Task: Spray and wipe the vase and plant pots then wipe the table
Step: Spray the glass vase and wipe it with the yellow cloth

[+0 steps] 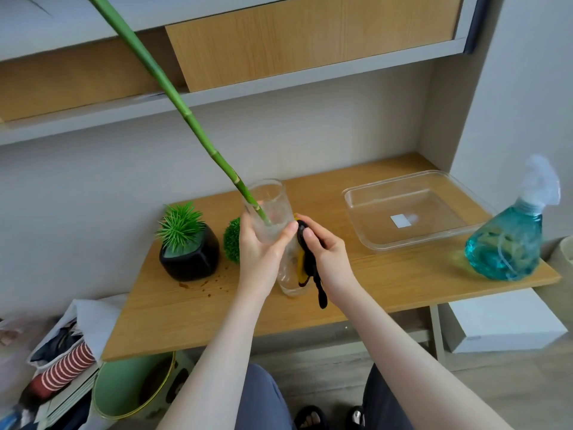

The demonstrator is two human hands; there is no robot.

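We've got the clear glass vase tilted over the wooden table, green bamboo stalk leaning out of it up to the left. Our left hand wraps the vase's upper body, fingers curled behind the glass and thumb across the front. Our right hand pinches a black-and-yellow cloth and presses it against the vase's right side; the loose end of the cloth hangs down past the vase base. Can't tell if the base touches the table.

On the table left of the vase: black pot with a spiky green plant, and just beside it a round green plant ball, partly hidden behind our left hand. Brown specks on the wood in front of the pot. To the right, a clear plastic tray, and near the right edge a blue spray bottle, well apart from both hands.

Green bin under the table at left.
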